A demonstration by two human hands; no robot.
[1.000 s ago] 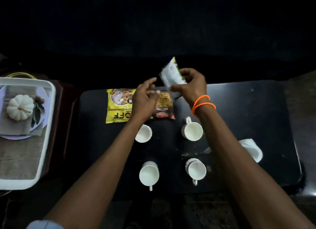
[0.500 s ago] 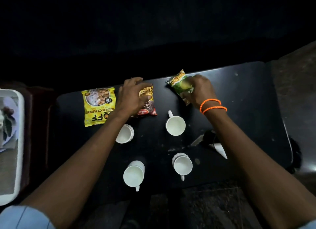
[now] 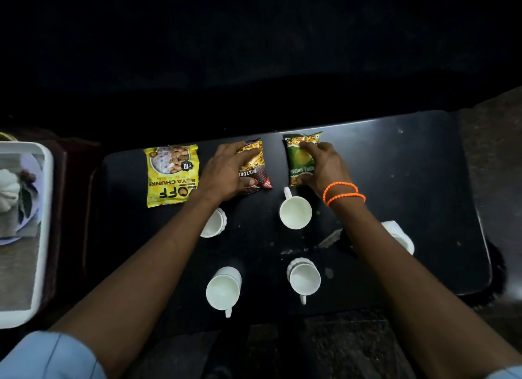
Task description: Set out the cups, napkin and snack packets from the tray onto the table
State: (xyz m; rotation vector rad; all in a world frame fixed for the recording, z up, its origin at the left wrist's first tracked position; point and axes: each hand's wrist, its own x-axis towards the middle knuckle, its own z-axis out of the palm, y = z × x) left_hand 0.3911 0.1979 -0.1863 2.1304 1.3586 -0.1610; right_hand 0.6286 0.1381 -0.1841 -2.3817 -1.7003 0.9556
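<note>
Three packets sit in a row near the desk's (image 3: 423, 166) far edge, mid frame. The yellow packet (image 3: 172, 175) lies alone on the left, the maroon packet (image 3: 258, 163) is under the left hand (image 3: 226, 169), and the green packet (image 3: 296, 158) is under the right hand (image 3: 322, 166). Both hands lie flat, fingers spread, pressing rather than wrapped round. Four white cups (image 3: 295, 212) stand below in a square, well apart. The napkin (image 3: 401, 237) peeks out at right behind the forearm. The desk top runs on right of the green packet, and the white tray (image 3: 45, 237) sits off its left edge.

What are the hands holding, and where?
Nothing is lifted. The left hand rests on the brown packet's left half, the right hand on the green packet's right side, on the table.
</note>
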